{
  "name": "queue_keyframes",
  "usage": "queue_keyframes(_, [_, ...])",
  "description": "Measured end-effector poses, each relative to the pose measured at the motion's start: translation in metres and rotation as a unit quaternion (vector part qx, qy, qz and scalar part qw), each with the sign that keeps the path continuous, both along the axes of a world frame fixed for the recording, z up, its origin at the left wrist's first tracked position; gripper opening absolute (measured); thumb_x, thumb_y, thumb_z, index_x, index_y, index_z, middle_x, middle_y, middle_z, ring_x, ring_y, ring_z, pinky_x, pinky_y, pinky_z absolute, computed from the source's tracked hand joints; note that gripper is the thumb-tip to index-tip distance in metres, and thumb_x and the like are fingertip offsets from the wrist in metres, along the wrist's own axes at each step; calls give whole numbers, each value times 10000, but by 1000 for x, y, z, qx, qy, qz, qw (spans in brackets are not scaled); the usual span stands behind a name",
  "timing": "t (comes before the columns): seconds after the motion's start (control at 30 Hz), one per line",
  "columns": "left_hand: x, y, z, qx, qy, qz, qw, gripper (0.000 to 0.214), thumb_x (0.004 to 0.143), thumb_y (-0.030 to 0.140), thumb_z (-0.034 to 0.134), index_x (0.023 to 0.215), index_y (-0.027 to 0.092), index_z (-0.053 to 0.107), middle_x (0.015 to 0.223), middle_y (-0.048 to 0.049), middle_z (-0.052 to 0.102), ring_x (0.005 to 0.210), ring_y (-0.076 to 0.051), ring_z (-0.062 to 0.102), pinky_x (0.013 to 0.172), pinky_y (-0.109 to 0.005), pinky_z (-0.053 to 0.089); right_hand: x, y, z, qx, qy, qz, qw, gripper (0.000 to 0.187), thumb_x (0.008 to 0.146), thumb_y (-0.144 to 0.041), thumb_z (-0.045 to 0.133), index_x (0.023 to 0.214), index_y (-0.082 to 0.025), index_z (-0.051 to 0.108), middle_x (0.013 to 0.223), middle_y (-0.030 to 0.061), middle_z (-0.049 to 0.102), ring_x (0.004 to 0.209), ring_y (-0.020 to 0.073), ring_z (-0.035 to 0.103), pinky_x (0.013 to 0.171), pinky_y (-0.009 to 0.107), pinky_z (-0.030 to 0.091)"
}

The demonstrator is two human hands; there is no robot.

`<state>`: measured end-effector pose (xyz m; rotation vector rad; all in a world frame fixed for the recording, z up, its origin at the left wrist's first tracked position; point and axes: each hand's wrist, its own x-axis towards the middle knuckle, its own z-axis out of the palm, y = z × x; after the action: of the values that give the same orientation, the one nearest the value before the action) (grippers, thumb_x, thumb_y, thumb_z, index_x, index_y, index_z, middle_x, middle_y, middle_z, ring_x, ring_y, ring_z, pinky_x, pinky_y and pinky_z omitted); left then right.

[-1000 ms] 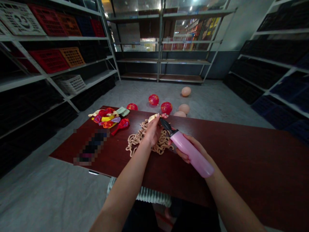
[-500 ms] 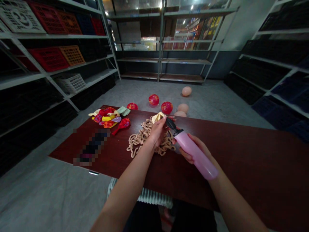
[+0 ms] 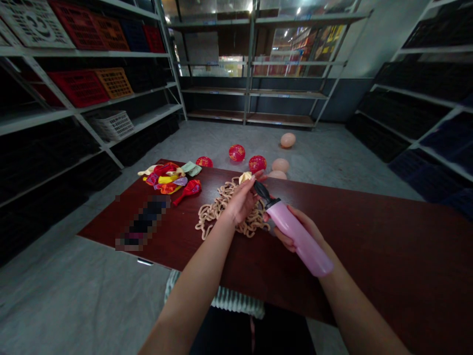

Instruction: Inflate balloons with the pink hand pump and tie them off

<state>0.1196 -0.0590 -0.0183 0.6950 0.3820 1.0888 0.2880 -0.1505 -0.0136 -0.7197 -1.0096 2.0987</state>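
My right hand (image 3: 295,231) is wrapped around a pink hand pump (image 3: 301,239) with a black nozzle (image 3: 261,191) pointing up and left. My left hand (image 3: 242,202) pinches a limp pale yellow balloon (image 3: 245,177) at the nozzle's tip. Both hands hover over a tangle of beige cord (image 3: 221,212) lying on the dark red table (image 3: 369,246).
A heap of flat coloured balloons (image 3: 168,178) lies at the table's far left, with a blurred-out patch (image 3: 142,223) near it. Inflated red balloons (image 3: 236,152) and peach balloons (image 3: 287,140) rest on the grey floor beyond. Metal shelving with crates (image 3: 79,86) lines the left, back and right.
Both hands and the pump have shifted slightly right and away from me. The yellow balloon stays pinched at the nozzle.
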Motion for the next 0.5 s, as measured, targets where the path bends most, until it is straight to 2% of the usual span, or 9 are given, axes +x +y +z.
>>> queue_keyframes(0.07, [-5, -2, 5, -21, -70, -42, 996, 334, 867, 269, 647, 1191, 198, 690, 1065, -69, 705, 910, -185, 656, 831, -319, 495, -3, -2, 2, 3, -14, 2, 1000, 573, 907, -641, 413, 1085, -129, 600, 502, -13, 564, 369, 100, 465, 353, 202, 395])
queue_keyframes(0.13, [-10, -4, 11, -53, -120, -75, 989, 351, 865, 215, 612, 1208, 170, 673, 844, -41, 672, 858, -182, 649, 856, -336, 496, -6, -3, 3, 8, -32, -12, 999, 561, 912, -631, 419, 1136, -144, 586, 521, -13, 574, 385, 109, 487, 358, 209, 404])
queue_keyframes(0.2, [-12, -6, 17, -82, -150, -84, 982, 370, 870, 210, 602, 1230, 143, 653, 650, 2, 561, 800, -180, 637, 864, -343, 496, -9, -5, 4, 19, -48, -37, 998, 523, 920, -586, 451, 1241, -182, 537, 588, -16, 606, 413, 116, 517, 366, 217, 418])
queue_keyframes(0.27, [-12, -8, 22, -103, -155, -78, 979, 368, 891, 268, 621, 1224, 114, 649, 539, 45, 432, 681, -155, 595, 820, -323, 505, -12, -7, 3, 37, -67, -63, 995, 533, 919, -525, 503, 1359, -232, 445, 714, -7, 653, 453, 122, 558, 378, 229, 441])
queue_keyframes(0.37, [-9, -8, 22, -121, -121, -60, 983, 402, 894, 379, 662, 1163, 80, 672, 496, 86, 331, 476, -83, 421, 678, -252, 497, -15, -8, -2, 50, -130, -81, 987, 631, 891, -481, 586, 1436, -268, 351, 802, -3, 672, 506, 131, 602, 411, 239, 472])
queue_keyframes(0.43, [-7, -7, 20, -132, -100, -62, 984, 415, 889, 418, 668, 1127, 78, 687, 515, 89, 360, 422, -49, 324, 595, -220, 472, -17, -9, -8, 45, -185, -72, 979, 636, 856, -493, 638, 1394, -247, 406, 725, -19, 651, 505, 130, 593, 424, 233, 464])
queue_keyframes(0.5, [-6, -6, 18, -142, -89, -83, 982, 422, 897, 455, 645, 1095, 86, 700, 520, 84, 382, 407, -41, 294, 545, -217, 454, -19, -7, -13, 53, -233, -65, 969, 584, 813, -495, 691, 1292, -218, 502, 680, -22, 634, 510, 127, 576, 448, 237, 457])
